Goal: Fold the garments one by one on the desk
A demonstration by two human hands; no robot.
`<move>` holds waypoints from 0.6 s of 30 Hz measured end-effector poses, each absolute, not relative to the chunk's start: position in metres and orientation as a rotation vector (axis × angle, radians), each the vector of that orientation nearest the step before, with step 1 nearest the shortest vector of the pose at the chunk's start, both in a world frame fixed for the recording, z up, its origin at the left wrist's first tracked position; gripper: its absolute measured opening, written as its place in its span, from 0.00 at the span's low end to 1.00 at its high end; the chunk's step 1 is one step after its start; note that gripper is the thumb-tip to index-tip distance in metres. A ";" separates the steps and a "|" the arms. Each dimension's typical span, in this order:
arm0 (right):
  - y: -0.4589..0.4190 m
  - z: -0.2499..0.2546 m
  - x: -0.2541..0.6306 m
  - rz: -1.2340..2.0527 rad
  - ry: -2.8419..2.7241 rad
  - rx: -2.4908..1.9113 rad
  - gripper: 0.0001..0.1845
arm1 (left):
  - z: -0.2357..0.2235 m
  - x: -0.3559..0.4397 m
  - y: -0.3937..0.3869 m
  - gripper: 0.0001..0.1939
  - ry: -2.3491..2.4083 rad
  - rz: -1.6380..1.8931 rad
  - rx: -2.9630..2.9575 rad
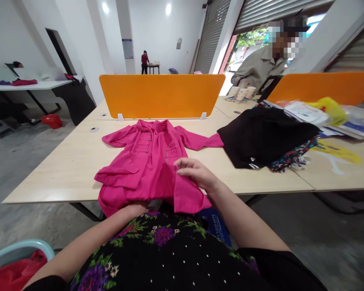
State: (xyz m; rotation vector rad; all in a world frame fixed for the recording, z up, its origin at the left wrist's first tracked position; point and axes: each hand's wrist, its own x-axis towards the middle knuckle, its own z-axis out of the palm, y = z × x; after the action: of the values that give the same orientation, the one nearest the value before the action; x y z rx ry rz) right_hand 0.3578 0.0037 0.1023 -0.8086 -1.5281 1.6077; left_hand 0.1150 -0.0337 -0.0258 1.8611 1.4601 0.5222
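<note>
The left forearm [91, 238] is bare and slants inward from the lower left corner, ending low in front of the torso [176, 254]. The left hand [138, 208] is mostly hidden, its fingers out of sight, so its grip cannot be told. The right forearm [248, 218], also bare, reaches up and inward from the lower right. The right hand [197, 173] is raised higher than the left, fingers bent and pointing leftward, the tips drawn together in a pinch
</note>
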 end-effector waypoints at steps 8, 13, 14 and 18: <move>0.004 0.049 0.355 1.185 -2.205 -0.972 0.18 | 0.018 0.057 -0.070 0.12 1.305 0.387 2.182; -0.008 0.056 0.343 1.161 -2.499 -0.769 0.15 | 0.064 0.021 -0.031 0.16 1.991 0.755 2.539; -0.013 0.058 0.340 1.159 -2.550 -0.722 0.15 | 0.067 0.014 -0.019 0.17 2.068 0.658 2.559; -0.025 0.052 0.337 1.188 -2.756 -0.710 0.15 | 0.061 0.002 0.013 0.09 2.066 0.225 2.581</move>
State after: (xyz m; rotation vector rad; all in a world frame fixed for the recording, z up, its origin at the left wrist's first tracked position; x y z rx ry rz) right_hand 0.3366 -0.0250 0.0517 -0.7101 -2.7562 1.1881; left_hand 0.0019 0.0127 0.0609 2.5813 2.0659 0.2253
